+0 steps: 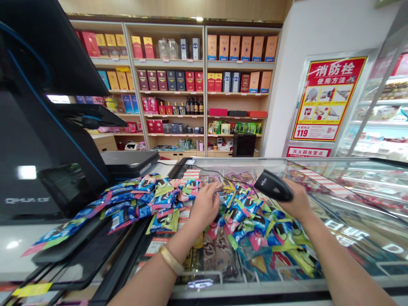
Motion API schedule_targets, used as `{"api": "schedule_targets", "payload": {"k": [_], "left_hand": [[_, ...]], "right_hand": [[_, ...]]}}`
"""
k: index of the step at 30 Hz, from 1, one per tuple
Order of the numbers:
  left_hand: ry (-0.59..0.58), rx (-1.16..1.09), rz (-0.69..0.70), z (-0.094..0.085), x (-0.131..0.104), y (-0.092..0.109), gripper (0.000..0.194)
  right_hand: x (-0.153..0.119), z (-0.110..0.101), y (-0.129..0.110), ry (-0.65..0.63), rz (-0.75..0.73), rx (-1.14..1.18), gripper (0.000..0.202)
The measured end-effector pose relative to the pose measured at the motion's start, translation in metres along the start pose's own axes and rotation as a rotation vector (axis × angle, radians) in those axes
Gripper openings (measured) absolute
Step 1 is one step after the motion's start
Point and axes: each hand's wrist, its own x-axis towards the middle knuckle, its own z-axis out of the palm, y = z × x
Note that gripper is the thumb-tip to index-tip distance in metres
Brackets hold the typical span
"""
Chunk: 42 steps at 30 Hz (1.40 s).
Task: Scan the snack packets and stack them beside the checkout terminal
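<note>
A black handheld barcode scanner (273,185) is held in my right hand (296,200), its head tilted over a heap of small blue, pink and green snack packets (245,216). These packets lie on the glass top of a display freezer. My left hand (205,205) reaches over the glass at the left edge of this heap. Its fingers are loosely bent and slightly apart, with no packet visible in them. Left of that hand lies a second pile of similar packets (164,197), some joined in a strip. A thin cable trails behind the left hand toward the scanner.
A black checkout terminal (41,140) stands close on the left, with a dark flat box (130,159) behind the packets. The freezer's glass top (347,204) stretches to the right. Shelves of boxed bottles (170,80) line the back wall, beside a red fire-hydrant sign (330,100).
</note>
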Motion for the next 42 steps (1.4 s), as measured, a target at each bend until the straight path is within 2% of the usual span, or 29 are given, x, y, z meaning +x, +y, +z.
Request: {"api": "schedule_targets", "payload": {"k": [2, 5, 9, 14, 18, 20, 25, 28, 30, 35, 40, 42], "left_hand": [[0.028, 0.256, -0.11, -0.007, 0.005, -0.01, 0.047], [-0.038, 0.516, -0.219, -0.012, 0.008, -0.025, 0.044], [-0.121, 0.616, -0.231, -0.01, 0.007, -0.036, 0.042], [-0.111, 0.623, -0.219, -0.009, 0.005, -0.036, 0.042], [-0.053, 0.522, -0.224, -0.011, 0.007, -0.04, 0.037], [0.017, 0.386, -0.209, -0.012, 0.009, -0.044, 0.037], [0.252, -0.226, -0.196, -0.012, 0.014, -0.045, 0.033], [0.303, -0.548, -0.235, -0.013, 0.015, -0.034, 0.034], [0.315, -0.671, -0.259, -0.014, 0.014, -0.025, 0.036], [0.335, -0.673, -0.263, -0.008, 0.011, -0.016, 0.037], [0.317, -0.601, -0.201, -0.001, 0.009, -0.019, 0.035], [0.317, -0.591, -0.192, 0.0, 0.009, -0.02, 0.034]], "right_hand": [[0.0, 0.001, -0.001, -0.009, 0.001, 0.008, 0.021], [0.002, 0.0, -0.004, -0.039, -0.012, 0.029, 0.021], [0.004, -0.001, -0.008, -0.046, -0.033, 0.047, 0.019], [0.003, 0.001, -0.009, -0.057, -0.012, 0.045, 0.017], [0.002, 0.003, -0.009, -0.058, -0.01, 0.032, 0.016], [0.002, 0.003, -0.01, -0.071, -0.019, 0.041, 0.013], [0.004, 0.002, -0.011, -0.072, -0.055, 0.058, 0.017], [0.004, 0.003, -0.013, -0.063, -0.071, 0.054, 0.016], [0.003, 0.004, -0.014, -0.068, -0.071, 0.043, 0.015], [0.0, 0.008, -0.018, -0.092, -0.134, 0.054, 0.032], [0.004, 0.007, -0.029, -0.243, -0.1, 0.092, 0.012], [0.007, 0.005, -0.034, -0.259, -0.098, 0.089, 0.009]]}}
